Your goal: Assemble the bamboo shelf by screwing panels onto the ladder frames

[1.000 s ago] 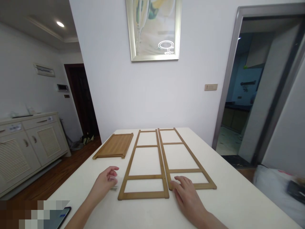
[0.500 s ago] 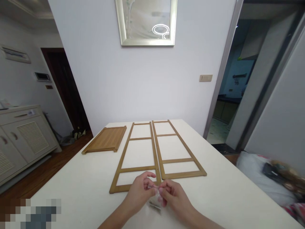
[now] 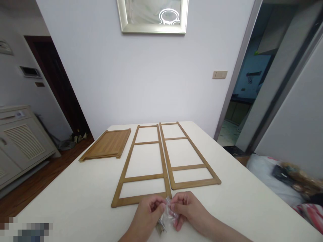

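A small clear plastic bag [image 3: 168, 215] hangs between my two hands near the front of the table. My left hand [image 3: 150, 212] pinches its upper left edge between thumb and fingers. On the other edge, the fingers of my right hand [image 3: 188, 207] are closed in a pinch. Small metal pieces, which look like screws [image 3: 160, 227], show at the bag's lower left; their exact kind is hard to make out. Just beyond my hands lie a left wooden ladder-shaped frame [image 3: 141, 177] and a right wooden frame [image 3: 191, 166], flat and side by side.
Wooden slatted panels [image 3: 107, 144] lie stacked at the table's left. The white table [image 3: 85, 191] meets a wall with a framed picture [image 3: 153, 29] above. A louvred cabinet [image 3: 22, 134] stands at left, a doorway at right, and bagged items [image 3: 272, 178] beside the table's right edge.
My hands have shifted slightly right and the bag is more visible between them, with its contents now hanging lower left. The whole view has tilted down a little.
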Demonstrator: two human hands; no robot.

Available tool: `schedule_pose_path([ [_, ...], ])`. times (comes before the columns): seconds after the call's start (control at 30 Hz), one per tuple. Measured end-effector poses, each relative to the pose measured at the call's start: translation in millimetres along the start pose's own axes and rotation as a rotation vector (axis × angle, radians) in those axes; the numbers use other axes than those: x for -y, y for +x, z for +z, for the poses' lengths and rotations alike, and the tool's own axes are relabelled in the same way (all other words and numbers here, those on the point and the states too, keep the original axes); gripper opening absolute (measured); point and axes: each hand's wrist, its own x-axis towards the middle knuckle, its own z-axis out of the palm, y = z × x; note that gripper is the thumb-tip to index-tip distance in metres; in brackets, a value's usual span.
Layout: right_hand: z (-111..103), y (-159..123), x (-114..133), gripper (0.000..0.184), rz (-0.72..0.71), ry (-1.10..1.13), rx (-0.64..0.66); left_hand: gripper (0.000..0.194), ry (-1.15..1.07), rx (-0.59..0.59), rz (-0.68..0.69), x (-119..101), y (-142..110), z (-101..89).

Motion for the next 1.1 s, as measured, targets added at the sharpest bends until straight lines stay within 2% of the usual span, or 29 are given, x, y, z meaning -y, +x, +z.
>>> schedule_pose_path([
  [0.2,-3,2,-6,0.026,0.068,-0.147,-0.036,0.031,0.161,-0.112,0.066,5,-3,1.5],
  [0.4,-1,1,-2,0.029,0.073,-0.034,-0.102,0.025,0.296,-0.155,0.158,-2,-6,-1.5],
  [0.57,-1,0,4,0.037,0.032,0.071,-0.126,0.020,0.422,-0.245,0.397,-4,-10,-4.5],
  [0.7,-4,2,-2,0.039,-0.034,0.047,-0.084,0.014,0.455,-0.147,0.500,0,-16,1.0],
  [0.8,-6,5,-9,0.041,-0.076,-0.050,-0.032,0.013,0.402,-0.132,0.458,1,-20,8.2],
  [0.87,-7,5,-11,0.044,-0.101,-0.103,0.005,0.014,0.346,-0.135,0.377,1,-21,10.8],
  [1.0,-5,3,-10,0.046,-0.140,-0.130,0.050,0.019,0.328,-0.063,0.215,-3,-17,9.5],
  [1.1,-3,1,-8,0.039,-0.141,-0.109,0.049,0.024,0.379,-0.056,0.201,-3,-15,7.1],
])
